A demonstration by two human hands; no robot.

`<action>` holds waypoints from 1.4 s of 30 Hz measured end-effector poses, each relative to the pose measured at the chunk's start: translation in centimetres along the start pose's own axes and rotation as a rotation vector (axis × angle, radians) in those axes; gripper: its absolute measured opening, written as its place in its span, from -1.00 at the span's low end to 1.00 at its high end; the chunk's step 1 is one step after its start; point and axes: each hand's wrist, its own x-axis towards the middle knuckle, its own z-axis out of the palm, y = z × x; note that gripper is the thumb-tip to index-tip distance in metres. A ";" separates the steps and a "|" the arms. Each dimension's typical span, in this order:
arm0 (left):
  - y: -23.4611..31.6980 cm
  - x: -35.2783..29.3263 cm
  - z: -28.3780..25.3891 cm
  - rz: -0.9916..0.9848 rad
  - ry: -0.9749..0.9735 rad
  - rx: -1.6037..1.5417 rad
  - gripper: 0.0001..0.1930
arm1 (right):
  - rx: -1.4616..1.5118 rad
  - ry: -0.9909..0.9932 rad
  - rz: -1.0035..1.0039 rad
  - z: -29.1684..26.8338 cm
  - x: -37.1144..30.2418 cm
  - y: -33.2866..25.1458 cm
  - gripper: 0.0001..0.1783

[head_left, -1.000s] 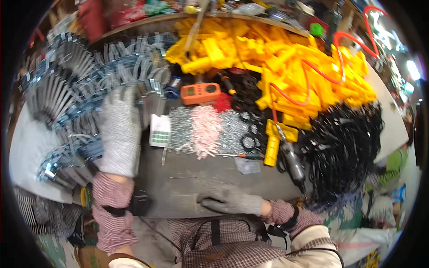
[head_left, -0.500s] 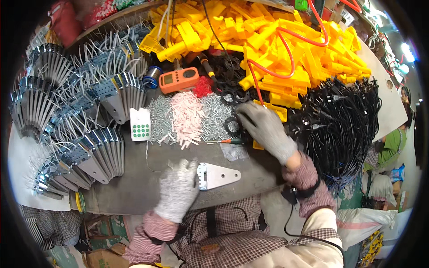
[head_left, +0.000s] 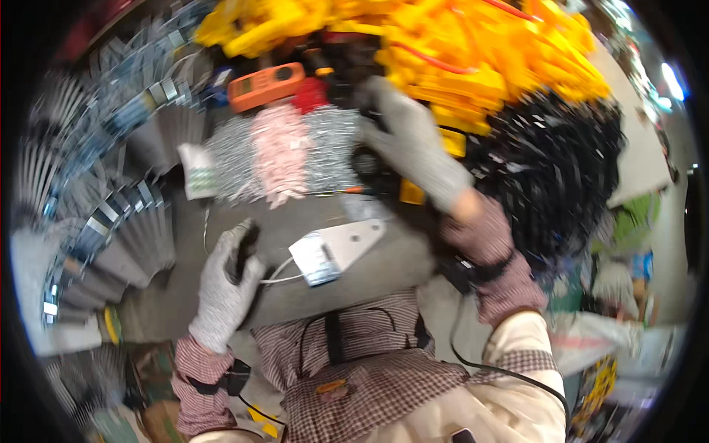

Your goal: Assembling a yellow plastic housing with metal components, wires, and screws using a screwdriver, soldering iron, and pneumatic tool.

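A flat, tapered grey metal plate (head_left: 356, 242) lies on the dark table, a shiny metal piece (head_left: 316, 258) at its wide end and a white cable trailing from it. To the left of that cable is my gloved left hand (head_left: 225, 288), fingers and thumb apart, with nothing held. My gloved right hand (head_left: 417, 144) reaches over a heap of black parts (head_left: 363, 159), beside the pile of silver screws (head_left: 331, 151). Motion blurs its fingertips, so whether they grip anything is unclear.
Yellow plastic housings (head_left: 465, 66) heap up at the back, black cables (head_left: 550, 177) at the right. Stacked grey metal plates (head_left: 125, 229) fill the left. Pale pink sleeves (head_left: 281, 151), an orange meter (head_left: 266, 86) and a white card (head_left: 196, 171) lie centre-left.
My left hand has moved left, away from the metal plate, and its fingers have spread. The plate has turned, its narrow end now pointing up and right. The whole view has shifted and blurred.
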 end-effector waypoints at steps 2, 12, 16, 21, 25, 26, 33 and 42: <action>-1.2 -1.8 -4.2 -0.325 0.100 0.232 -0.41 | 0.130 -0.015 0.049 -1.0 -2.4 -3.3 -0.78; -0.8 -2.9 -3.2 0.143 -0.136 0.038 -0.14 | 0.390 -0.500 -0.395 5.2 -7.6 -11.3 -0.59; -2.3 -2.9 -1.9 0.148 -0.055 0.211 -0.17 | 0.159 -0.496 -0.245 8.1 -8.9 -10.2 -0.62; -1.5 -3.1 -0.6 -0.070 -0.150 -0.409 -0.12 | 0.346 -0.416 -0.149 8.4 -9.4 -9.9 -0.70; 0.0 -3.2 -0.9 -0.330 -0.172 -0.743 -0.16 | -0.057 -0.513 -0.347 8.2 -9.4 -11.2 -0.65; 0.2 -3.1 -1.1 -0.332 -0.197 -0.679 -0.16 | -0.064 -0.524 -0.354 8.6 -9.5 -11.3 -0.67; 0.2 -2.1 0.5 -0.005 -0.181 -0.022 -0.13 | 0.246 -0.541 -0.109 3.5 -9.8 -7.9 -0.08; -0.3 0.2 3.2 0.295 -0.215 0.436 0.05 | 0.249 -0.574 -0.335 -0.7 -5.2 -5.1 -0.46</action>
